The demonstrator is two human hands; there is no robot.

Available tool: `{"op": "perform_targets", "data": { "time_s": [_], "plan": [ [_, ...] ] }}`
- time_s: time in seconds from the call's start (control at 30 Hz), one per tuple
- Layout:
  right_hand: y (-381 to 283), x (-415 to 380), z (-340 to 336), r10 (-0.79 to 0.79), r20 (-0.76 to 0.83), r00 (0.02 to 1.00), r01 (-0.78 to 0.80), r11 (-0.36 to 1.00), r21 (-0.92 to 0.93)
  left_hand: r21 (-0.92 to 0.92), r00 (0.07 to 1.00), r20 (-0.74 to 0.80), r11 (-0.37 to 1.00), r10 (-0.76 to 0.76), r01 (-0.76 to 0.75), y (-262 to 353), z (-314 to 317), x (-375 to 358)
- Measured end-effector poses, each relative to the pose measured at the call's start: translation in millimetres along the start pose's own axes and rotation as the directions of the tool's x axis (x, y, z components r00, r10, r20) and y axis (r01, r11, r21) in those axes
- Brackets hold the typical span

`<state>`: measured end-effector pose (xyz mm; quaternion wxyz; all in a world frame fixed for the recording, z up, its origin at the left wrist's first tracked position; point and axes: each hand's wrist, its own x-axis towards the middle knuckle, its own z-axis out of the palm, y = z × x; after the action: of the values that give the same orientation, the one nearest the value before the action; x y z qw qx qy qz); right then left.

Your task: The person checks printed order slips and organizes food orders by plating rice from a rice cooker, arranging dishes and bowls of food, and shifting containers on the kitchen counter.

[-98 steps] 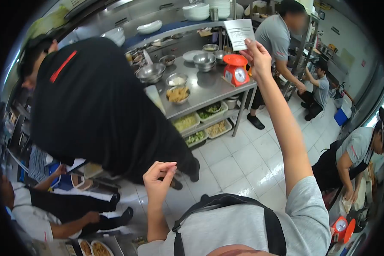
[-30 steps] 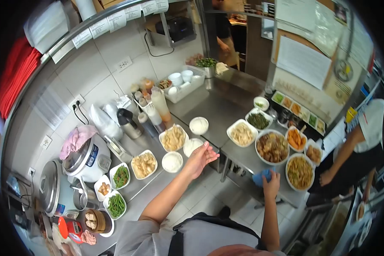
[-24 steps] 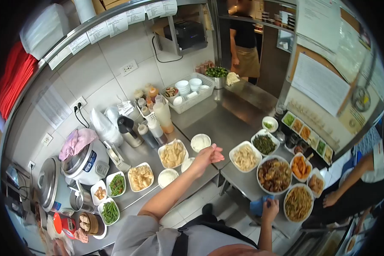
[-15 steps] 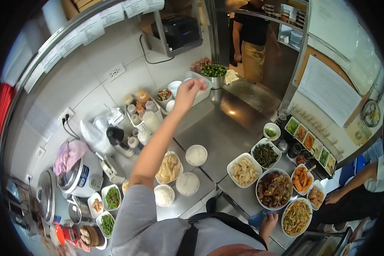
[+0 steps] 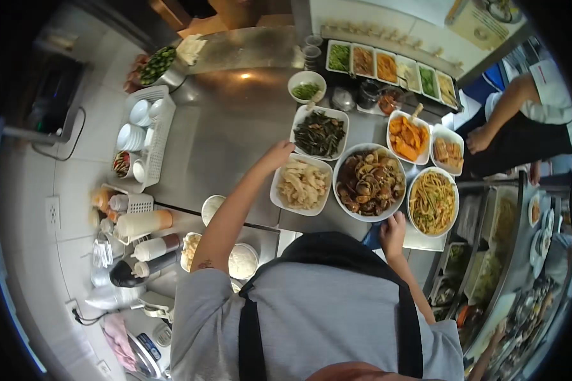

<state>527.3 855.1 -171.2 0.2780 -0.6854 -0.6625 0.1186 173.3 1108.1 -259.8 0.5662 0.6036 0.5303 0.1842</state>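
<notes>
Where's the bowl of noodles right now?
In the head view, the bowl of noodles sits at the right end of the steel counter, beside the big bowl of dark braised food and just beyond the right hand.

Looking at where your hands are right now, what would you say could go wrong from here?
The left hand reaches over the plate of pale strips beside the plate of dark greens; the forearm might brush the food. The right hand rests at the counter edge close to the bowl of clams and the noodle bowl, so a nudge could shift either. The dishes stand crowded together.
</notes>
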Motion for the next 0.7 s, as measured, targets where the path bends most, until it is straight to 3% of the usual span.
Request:
{"op": "perform_targets", "data": {
  "time_s": [0.1, 0.3, 0.4, 0.43, 0.53, 0.6, 0.67, 0.7],
  "plan": [
    [-3, 2, -2, 0.055, 0.008, 0.998, -0.055, 0.998, 0.033, -0.071, 0.995, -0.095, 0.997, 0.003, -0.009, 72, 10, -36],
    [-6, 2, 7, 0.074, -0.037, 0.997, -0.074, 0.997, 0.012, -0.262, 0.984, -0.165, 0.965, -0.062, 0.017, 43, 1, -26],
    [-5, 1, 6, 0.1, 0.012, 0.995, -0.099, 0.995, -0.028, -0.345, 0.98, -0.199, 0.937, -0.015, -0.056, 20, -23, -29],
    [-7, 3, 5, 0.053, -0.011, 0.999, -0.053, 0.998, -0.014, -0.385, 0.979, -0.202, 0.918, 0.014, -0.093, 37, -33, -42],
    [-6, 6, -7, 0.105, 0.14, 0.985, -0.118, 0.989, 0.087, -0.4, 0.968, -0.252, 0.912, -0.012, -0.093, 34, -75, -64],
    [-6, 20, -41, 0.187, 0.523, 0.832, -0.236, 0.971, 0.028, -0.412, 0.931, -0.356, 0.908, -0.082, -0.077, 18, -104, -75],
    [-4, 34, -75, 0.106, 0.734, 0.67, -0.251, 0.964, 0.089, -0.425, 0.906, -0.398, 0.904, -0.144, -0.043, 9, -116, -88],
    [-11, 46, -88, 0.238, 0.807, 0.541, -0.332, 0.942, -0.055, -0.423, 0.898, -0.408, 0.906, -0.163, -0.028, 16, -127, -95]
  ]
}}
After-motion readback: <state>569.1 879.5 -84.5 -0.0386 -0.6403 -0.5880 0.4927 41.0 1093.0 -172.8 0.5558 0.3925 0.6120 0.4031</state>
